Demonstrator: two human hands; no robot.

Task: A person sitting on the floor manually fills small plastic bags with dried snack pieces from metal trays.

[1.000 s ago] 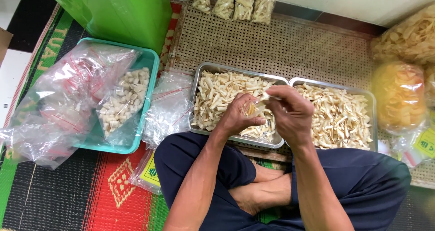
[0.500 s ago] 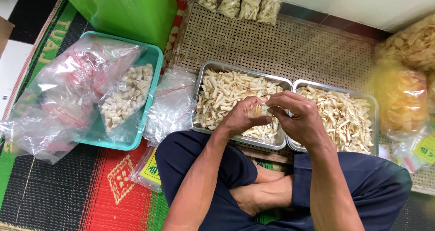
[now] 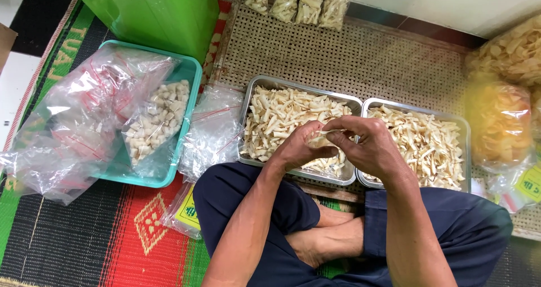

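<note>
— What do the two hands hold?

— The left hand (image 3: 297,149) and the right hand (image 3: 369,146) meet over the seam between two metal trays. Between them is a small clear bag (image 3: 326,138) of pale chips; both grips are narrow, fingertips pinched on the bag's upper edge.

— And the trays?

— The left tray (image 3: 255,90) and the right tray (image 3: 463,130) sit side by side, touching, on a woven cane mat (image 3: 349,50). Both are full of pale, strip-shaped chips.

— Which packages lie around?

— At the far edge of the mat, four small filled bags (image 3: 298,2) stand in a row. Left of the trays is a teal plastic basin (image 3: 191,76) with crumpled clear bags that have red seal strips, and one bag of pale chunks (image 3: 155,123). A stack of empty clear bags (image 3: 211,132) lies between basin and left tray. By the left knee, a clear packet with a yellow label (image 3: 186,211) lies on the red and green striped mat (image 3: 84,242). Behind the basin is a large green bag (image 3: 158,11). At the right, big bags of yellow crisps (image 3: 499,123), with another yellow label (image 3: 530,183) below them.
</note>
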